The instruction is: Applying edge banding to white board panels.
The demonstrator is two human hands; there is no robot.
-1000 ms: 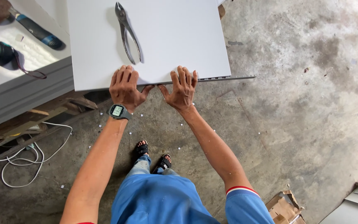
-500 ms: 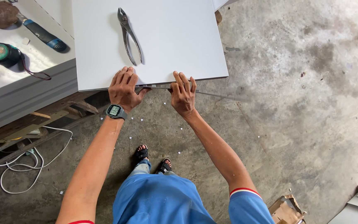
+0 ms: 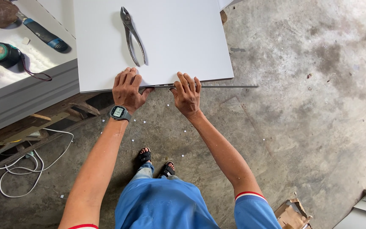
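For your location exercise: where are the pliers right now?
In the head view, the pliers lie on the white panel, upper centre, just beyond the left hand.

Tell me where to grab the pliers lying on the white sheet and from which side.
Take the pliers by the two long handles, which splay toward the person's near edge. Come from above on that near side, closing the fingers across both handles; the jaw end points away and lies flat on the white sheet.
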